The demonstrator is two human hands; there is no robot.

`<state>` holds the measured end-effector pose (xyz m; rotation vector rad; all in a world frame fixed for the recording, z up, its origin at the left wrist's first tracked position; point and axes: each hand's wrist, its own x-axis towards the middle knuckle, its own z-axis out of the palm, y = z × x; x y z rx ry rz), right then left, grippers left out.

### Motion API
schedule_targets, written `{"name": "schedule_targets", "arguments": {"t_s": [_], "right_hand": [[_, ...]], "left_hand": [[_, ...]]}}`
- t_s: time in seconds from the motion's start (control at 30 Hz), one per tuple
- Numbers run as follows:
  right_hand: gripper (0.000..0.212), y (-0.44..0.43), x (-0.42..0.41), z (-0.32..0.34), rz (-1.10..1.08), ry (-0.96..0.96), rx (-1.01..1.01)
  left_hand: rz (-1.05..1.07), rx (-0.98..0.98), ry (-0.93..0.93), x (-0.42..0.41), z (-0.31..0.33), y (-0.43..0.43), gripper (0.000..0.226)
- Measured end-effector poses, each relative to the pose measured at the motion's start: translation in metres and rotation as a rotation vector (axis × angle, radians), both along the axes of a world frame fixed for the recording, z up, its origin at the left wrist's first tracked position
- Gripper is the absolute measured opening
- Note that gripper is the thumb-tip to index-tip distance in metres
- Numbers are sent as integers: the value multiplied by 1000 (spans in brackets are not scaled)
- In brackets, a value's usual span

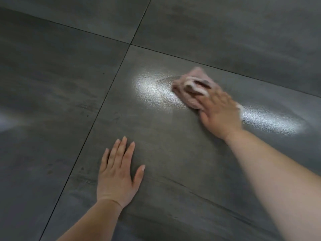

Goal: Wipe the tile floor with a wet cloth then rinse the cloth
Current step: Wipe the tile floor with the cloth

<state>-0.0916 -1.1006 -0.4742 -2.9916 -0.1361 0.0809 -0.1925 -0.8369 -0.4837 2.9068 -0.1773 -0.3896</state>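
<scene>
Two bare arms reach out over the floor (52, 84), which is made of big dark grey square tiles with thin dark lines between them. The left hand (118, 173) lies flat on a tile, fingers spread, holding nothing. The right hand (218, 110) is farther away and presses down on a soft, bunched-up pink cloth (192, 86). Its fingers curl over the cloth, which sticks out past the fingertips. Beside the cloth, a wet, bumpy patch (152, 91) shines bright white. The hand and cloth look blurry.
</scene>
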Motion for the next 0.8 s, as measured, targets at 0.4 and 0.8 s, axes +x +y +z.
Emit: {"name": "schedule_targets", "arguments": {"t_s": [0.4,0.8], "right_hand": [[56,-22,-62,14,-834,76,60],[49,-46,-220,0,-426,45,3]], "left_hand": [[-9,41,-34,-3,-2,-1,59],[-18,-6,-155,-7,2,-6,88]]}}
